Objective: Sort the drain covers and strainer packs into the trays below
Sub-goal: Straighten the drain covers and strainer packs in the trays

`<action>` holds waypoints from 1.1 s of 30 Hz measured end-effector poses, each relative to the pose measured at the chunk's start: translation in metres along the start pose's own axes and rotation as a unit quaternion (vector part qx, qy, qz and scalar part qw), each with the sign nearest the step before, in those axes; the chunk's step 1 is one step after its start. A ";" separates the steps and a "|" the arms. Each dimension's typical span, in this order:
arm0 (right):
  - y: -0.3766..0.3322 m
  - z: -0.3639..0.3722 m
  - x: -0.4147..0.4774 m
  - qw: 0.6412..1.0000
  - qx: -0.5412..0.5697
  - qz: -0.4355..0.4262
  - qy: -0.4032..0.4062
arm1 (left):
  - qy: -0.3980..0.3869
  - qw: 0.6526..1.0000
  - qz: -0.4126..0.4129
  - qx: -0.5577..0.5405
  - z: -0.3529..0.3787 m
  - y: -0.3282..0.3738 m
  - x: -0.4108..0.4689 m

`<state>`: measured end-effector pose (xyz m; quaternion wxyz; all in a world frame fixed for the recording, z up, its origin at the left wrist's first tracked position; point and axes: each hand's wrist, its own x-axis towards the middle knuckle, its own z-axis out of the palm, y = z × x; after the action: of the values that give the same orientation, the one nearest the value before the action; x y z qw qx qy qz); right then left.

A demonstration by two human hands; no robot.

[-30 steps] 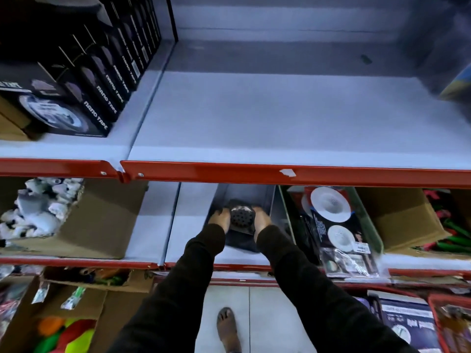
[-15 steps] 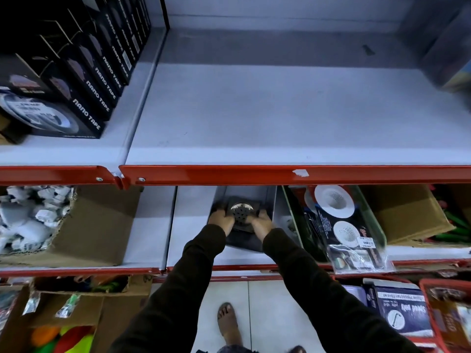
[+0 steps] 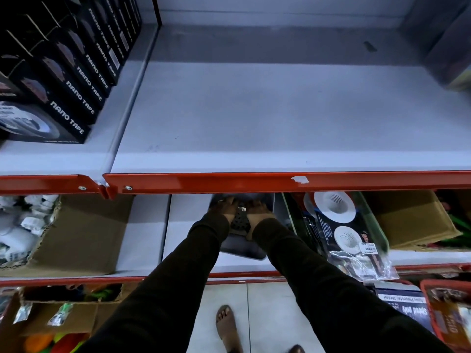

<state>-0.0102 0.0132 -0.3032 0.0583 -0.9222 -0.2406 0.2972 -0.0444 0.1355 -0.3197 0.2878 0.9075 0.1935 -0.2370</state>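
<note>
Both hands reach into the lower shelf (image 3: 142, 233) at the centre of the frame, just under the red shelf edge (image 3: 254, 180); the left hand (image 3: 225, 208) and the right hand (image 3: 260, 208) lie side by side, palms down, fingers extended toward the back of the shelf; the fingertips are partly hidden under the red edge. The drain cover (image 3: 240, 221), a dark perforated round part, lies between the two hands, touching both; each hand presses against one side of it, with fingers flat rather than curled; whether the cover is lifted or resting cannot be determined. The cover sits over the grey tray (image 3: 242, 248), which occupies the centre of the lower shelf, below the wrists in the frame. Right of the tray, just beside the right sleeve, stands the green-edged tray (image 3: 377, 225) holding the strainer packs (image 3: 339, 225); white round strainers show through the clear packaging. Cardboard boxes (image 3: 84, 233) occupy the lower shelf at the left and right of the frame. Black boxes marked NANO TAPE (image 3: 66, 80) stand on the upper shelf at the upper left.
</note>
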 end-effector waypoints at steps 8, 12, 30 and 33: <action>0.018 -0.022 -0.046 0.993 0.065 -0.066 0.077 | 0.077 0.983 0.055 0.155 -0.009 0.023 -0.044; 0.070 -0.046 -0.089 0.969 0.067 0.004 0.239 | 0.154 0.987 0.010 0.047 -0.002 0.071 -0.075; 0.242 -0.067 -0.079 0.922 0.358 0.133 0.068 | 0.142 0.935 -0.099 -0.311 0.106 0.218 -0.050; 0.242 -0.062 -0.064 0.938 0.314 0.127 0.067 | 0.176 0.938 -0.109 -0.279 0.112 0.217 -0.037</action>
<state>0.0794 -0.2275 -0.2796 0.3231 -0.8974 -0.0116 0.3003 -0.0051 -0.1062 -0.2873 0.4636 0.7911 0.3970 -0.0401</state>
